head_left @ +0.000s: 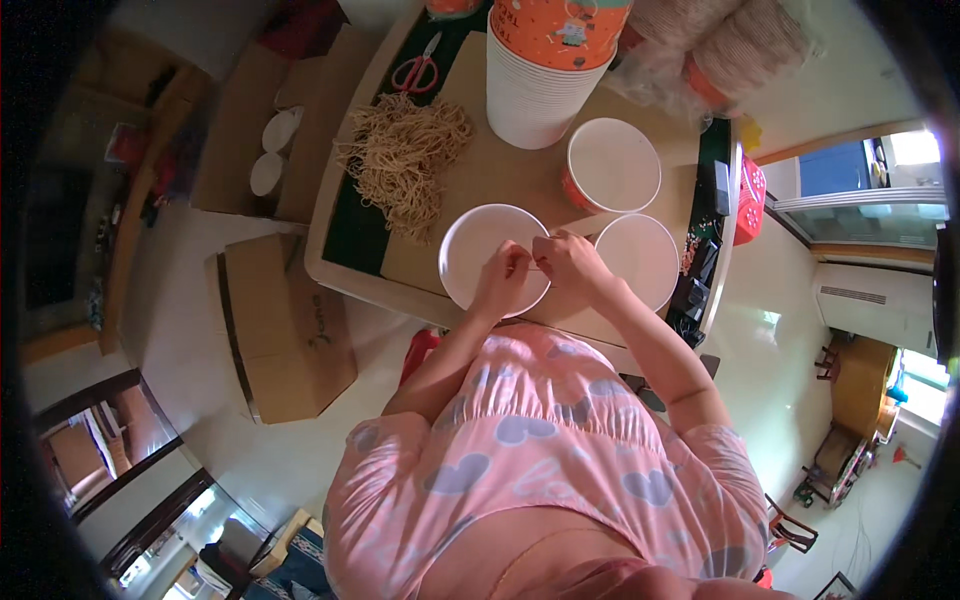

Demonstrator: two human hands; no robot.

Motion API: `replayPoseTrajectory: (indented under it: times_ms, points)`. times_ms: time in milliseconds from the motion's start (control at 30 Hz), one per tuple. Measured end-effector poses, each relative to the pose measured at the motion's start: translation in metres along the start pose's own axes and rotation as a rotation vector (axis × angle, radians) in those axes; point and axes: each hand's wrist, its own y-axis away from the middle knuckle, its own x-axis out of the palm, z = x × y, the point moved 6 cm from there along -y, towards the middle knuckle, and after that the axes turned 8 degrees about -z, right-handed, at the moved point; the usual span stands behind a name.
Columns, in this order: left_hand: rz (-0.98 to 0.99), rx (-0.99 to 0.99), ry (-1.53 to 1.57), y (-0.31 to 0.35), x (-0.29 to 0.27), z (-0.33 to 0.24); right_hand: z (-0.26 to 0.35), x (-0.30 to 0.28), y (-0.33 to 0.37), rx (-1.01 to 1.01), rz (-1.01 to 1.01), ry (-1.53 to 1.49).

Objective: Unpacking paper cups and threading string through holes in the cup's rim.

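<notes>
Over a round white paper tub point(468, 250) at the table's near edge, my two hands meet. The fingers of my left hand point(506, 276) are curled in, pressed together above the tub's opening. My right hand point(573, 262) pinches at the tub's right rim, its fingertips close to those of the left. Whatever lies between the fingers is too small to make out. Another white tub point(640, 262) stands right of my right hand, and an orange-sided tub point(614, 165) sits behind it. A loose pile of thin beige cords point(405, 160) lies to the left.
A tall stack of orange and white tubs point(545, 85) stands farther back. Red-handled scissors point(415, 74) lie beyond the cords. Wrapped cord bundles point(745, 55) are at the back right, dark small devices point(695, 285) along the right edge. Cardboard boxes point(290, 330) stand on the floor left.
</notes>
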Motion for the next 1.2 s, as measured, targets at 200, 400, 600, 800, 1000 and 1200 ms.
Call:
replayPoseTrajectory:
  times_ms: [200,400,600,800,1000,1200]
  points:
    - [0.154,0.085,-0.070,-0.006,0.001,-0.017,-0.011,-0.005,0.022,0.230,-0.075,-0.423]
    - [0.328,-0.020,-0.007,-0.009,0.019,-0.022,-0.038,0.022,0.047,0.584,-0.234,-1.044]
    - [0.282,-0.055,-0.053,-0.011,0.023,-0.027,-0.042,0.016,0.048,0.709,-0.332,-1.154]
    - [0.251,-0.065,-0.133,-0.008,0.019,-0.032,-0.023,-0.041,0.029,0.132,-0.184,-0.577]
    - [0.269,-0.040,-0.063,-0.009,0.020,-0.032,0.002,-0.055,0.022,-0.088,-0.118,-0.301]
    - [0.249,-0.054,-0.023,-0.009,0.020,-0.031,0.001,-0.051,0.019,-0.050,-0.073,-0.249]
